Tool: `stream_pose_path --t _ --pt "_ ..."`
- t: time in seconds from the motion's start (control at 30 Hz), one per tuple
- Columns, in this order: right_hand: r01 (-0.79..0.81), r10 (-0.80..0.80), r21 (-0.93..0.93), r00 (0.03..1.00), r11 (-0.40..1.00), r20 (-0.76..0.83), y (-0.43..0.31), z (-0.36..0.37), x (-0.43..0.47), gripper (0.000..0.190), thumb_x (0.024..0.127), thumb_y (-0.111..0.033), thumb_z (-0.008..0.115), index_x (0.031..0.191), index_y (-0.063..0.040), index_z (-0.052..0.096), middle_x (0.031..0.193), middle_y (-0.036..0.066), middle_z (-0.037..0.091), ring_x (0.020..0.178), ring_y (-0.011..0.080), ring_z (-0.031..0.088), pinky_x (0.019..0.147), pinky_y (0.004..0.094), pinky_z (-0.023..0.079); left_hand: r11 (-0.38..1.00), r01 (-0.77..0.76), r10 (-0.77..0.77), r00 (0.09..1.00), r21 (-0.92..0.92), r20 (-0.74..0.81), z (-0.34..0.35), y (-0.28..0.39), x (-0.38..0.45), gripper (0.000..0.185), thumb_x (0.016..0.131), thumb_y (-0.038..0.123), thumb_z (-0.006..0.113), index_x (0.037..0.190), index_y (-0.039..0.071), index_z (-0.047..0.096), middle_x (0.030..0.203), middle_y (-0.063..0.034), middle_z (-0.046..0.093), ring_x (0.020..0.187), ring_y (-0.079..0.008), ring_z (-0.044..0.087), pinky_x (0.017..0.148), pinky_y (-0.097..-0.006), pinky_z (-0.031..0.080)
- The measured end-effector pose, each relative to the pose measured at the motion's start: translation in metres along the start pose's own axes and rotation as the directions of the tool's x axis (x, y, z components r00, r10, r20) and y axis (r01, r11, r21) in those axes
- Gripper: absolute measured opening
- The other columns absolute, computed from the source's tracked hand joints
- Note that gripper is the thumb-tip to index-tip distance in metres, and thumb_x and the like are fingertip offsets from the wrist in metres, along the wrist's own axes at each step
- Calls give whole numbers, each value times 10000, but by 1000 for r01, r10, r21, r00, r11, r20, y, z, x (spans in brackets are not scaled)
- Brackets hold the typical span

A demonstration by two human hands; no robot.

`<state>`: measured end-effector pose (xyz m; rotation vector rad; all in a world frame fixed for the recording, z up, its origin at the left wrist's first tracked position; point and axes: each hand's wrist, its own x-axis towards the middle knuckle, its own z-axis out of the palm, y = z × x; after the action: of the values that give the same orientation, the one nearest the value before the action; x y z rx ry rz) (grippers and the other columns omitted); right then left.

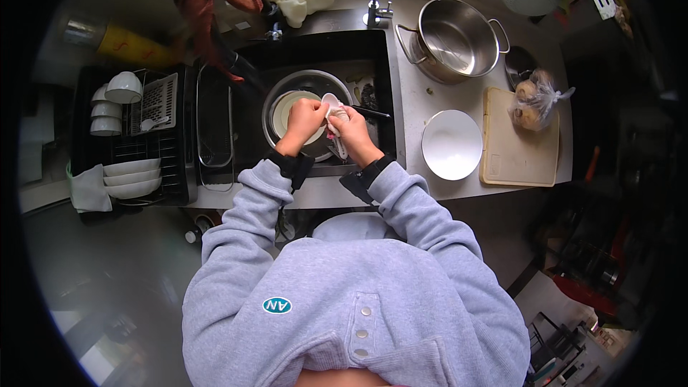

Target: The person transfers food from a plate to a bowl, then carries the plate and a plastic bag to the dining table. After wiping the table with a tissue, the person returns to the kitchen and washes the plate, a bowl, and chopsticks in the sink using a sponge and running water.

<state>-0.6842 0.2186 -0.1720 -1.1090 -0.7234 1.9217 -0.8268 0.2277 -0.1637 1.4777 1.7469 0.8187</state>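
Note:
Over a metal basin (338,78) in the black sink (247,156), both hands meet on a white spoon (332,100). My left hand (304,120) pinches it beside its bowl end. A pale cloth with pink patches (337,115) is bunched in my right hand (355,133), pressed around the spoon's handle, which pokes out below. White plates (286,109) lie inside the basin, partly covered by my left hand. A black-handled utensil (374,112) sticks out to the right from behind my right hand.
Left of the sink, a dish rack (185,172) holds white bowls (106,110) and dishes (133,178). Behind stands a faucet (376,13). On the right counter are a steel pot (457,37), a white bowl (452,145), a cutting board (510,156) and a bag of round produce (532,102).

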Motion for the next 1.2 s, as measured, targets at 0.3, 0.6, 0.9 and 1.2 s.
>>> stream_pose_path --t 0.3,0.6,0.9,1.2 --pt "-238 235 -42 970 970 -64 15 -51 -44 186 843 -4 555 1025 34 552 803 108 618 586 175 594 482 294 483 949 105 -158 974 -299 -160 8 63 43 315 913 234 554 718 -3 629 571 -36 581 417 -79 527 365 -220 395" --pt "-13 -40 282 982 959 183 61 -93 -44 194 894 -145 540 1053 -37 572 864 60 623 770 145 613 671 305 518 994 101 -101 815 32 571 173 180 6 217 811 61 490 721 -60 646 564 -140 631 452 -243 625 482 -354 531" --pt "-14 -46 364 987 931 157 60 -107 -53 207 887 -177 537 1046 -55 587 902 42 620 831 152 608 728 306 508 956 -140 -18 850 259 527 212 179 -6 164 761 19 543 829 -52 674 779 -212 669 727 -326 680 641 -395 557" --pt "-320 338 277 941 906 -18 19 -93 -49 251 875 -232 498 1026 -61 603 1003 79 631 939 217 606 831 388 487 823 369 -229 912 -431 341 68 57 35 285 887 278 591 829 1 630 655 -81 613 505 -136 581 447 -279 502"
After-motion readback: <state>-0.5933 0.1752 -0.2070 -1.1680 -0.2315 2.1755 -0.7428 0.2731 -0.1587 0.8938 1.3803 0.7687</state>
